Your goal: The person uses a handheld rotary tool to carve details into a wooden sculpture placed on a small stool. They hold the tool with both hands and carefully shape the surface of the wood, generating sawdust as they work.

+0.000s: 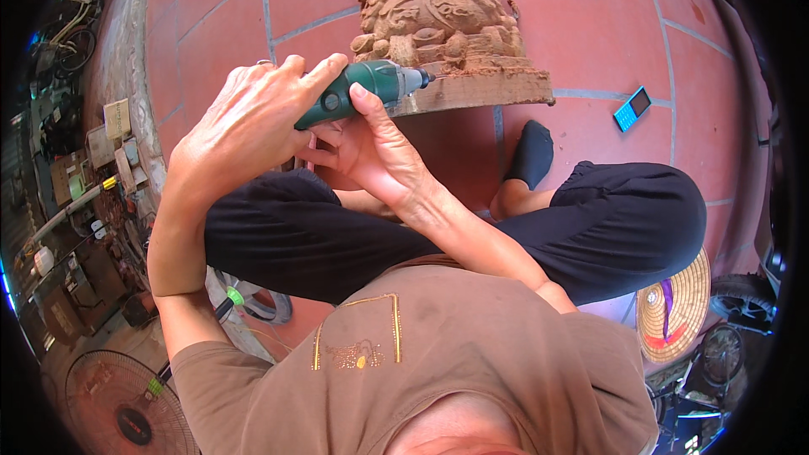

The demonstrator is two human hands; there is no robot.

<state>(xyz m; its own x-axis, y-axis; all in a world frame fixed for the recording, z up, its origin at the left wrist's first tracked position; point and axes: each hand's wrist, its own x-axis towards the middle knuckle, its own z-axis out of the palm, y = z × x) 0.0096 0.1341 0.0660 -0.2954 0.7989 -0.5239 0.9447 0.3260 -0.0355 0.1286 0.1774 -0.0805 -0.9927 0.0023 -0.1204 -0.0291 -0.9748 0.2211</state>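
Note:
A green rotary tool [371,84] with a grey nose is held between my two hands in front of me. My left hand [249,114] closes over its rear end from the left. My right hand [371,152] grips it from below, the thumb lying along the green body. The tool's tip points right, close to the base of a carved wooden piece [447,25]; whether it touches the wood I cannot tell. Dense relief covers the brown carving, which rests on a flat wooden base [480,88]. Its top runs out of view.
Red floor tiles [581,34] surround my crossed legs. A blue keypad phone [632,109] lies to the right. A woven straw hat [674,307] sits behind my right knee, near a wheel [746,299]. At lower left stands a fan [126,409]; clutter and boxes [76,173] line the left side.

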